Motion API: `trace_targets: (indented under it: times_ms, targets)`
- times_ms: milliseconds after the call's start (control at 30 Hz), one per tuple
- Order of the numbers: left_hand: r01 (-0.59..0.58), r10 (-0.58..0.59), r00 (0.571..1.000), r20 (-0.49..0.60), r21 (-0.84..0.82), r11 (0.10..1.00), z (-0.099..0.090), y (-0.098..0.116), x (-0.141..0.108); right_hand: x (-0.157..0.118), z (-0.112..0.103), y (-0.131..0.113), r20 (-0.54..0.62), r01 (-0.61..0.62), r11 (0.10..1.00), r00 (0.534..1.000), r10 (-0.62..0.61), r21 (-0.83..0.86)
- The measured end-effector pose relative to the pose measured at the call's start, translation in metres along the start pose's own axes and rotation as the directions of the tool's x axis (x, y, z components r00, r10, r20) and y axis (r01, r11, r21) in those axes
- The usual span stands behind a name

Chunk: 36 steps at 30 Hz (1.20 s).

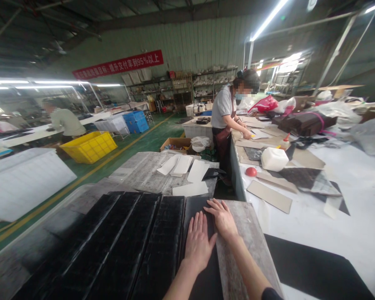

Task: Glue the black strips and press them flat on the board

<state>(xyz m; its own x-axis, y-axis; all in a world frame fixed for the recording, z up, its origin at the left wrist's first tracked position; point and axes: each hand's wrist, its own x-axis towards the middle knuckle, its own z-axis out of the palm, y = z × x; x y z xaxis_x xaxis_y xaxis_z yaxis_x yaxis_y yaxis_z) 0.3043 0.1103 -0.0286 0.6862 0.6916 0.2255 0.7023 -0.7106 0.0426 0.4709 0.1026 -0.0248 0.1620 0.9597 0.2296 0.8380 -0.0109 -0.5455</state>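
Note:
My left hand (198,243) lies flat with fingers stretched out on a long black strip of sheet material (203,279). Just to its right, my right hand (222,217) rests at the strip's far right edge, fingers spread and touching the surface. Nothing shows gripped in either hand. Left of the strip, several glossy black panels (125,241) lie side by side on a worn grey board (240,254). Whether the strip is leather or another sheet cannot be told.
White card pieces (181,165) lie beyond the panels. On the right, a white worktable (300,225) holds a beige card strip (269,196), a white bottle (274,159), a red ball-shaped object (251,171) and a black sheet (318,266). A co-worker (225,108) stands at its far side.

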Motion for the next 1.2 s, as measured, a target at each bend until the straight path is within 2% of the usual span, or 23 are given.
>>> trace_targets:
  times_ms: [100,267,433,600,800,1033,1200]
  targets:
    - [0.026,-0.026,1.000,0.008,0.012,1.000,-0.005,0.006,-0.008,0.001,0.002,0.001,-0.007,-0.002,1.000,1.000,0.002,0.016]
    - [-0.027,0.027,1.000,-0.002,0.004,1.000,-0.006,0.009,-0.023,0.003,-0.001,0.005,-0.041,-0.010,0.999,0.999,0.012,0.044]
    - [-0.022,0.021,0.999,0.028,0.015,1.000,-0.010,0.009,-0.021,-0.011,-0.006,0.002,-0.053,-0.025,0.998,0.998,0.027,0.055]
    - [-0.031,0.030,0.999,0.034,0.005,1.000,-0.013,0.009,-0.019,-0.025,0.000,-0.007,-0.049,-0.035,0.999,0.998,0.036,0.036]
    - [-0.015,0.016,0.999,0.030,-0.001,1.000,-0.010,0.010,-0.023,-0.023,0.001,-0.009,-0.026,-0.064,0.998,0.998,0.064,-0.008]
    - [0.009,-0.007,0.999,0.052,-0.040,0.999,-0.016,0.010,-0.023,-0.023,0.001,-0.009,-0.024,-0.049,0.999,0.999,0.048,-0.015]
    - [0.014,-0.014,0.999,0.033,0.014,1.000,-0.017,0.005,-0.021,-0.023,0.001,-0.009,-0.033,-0.047,0.999,0.998,0.046,-0.022]
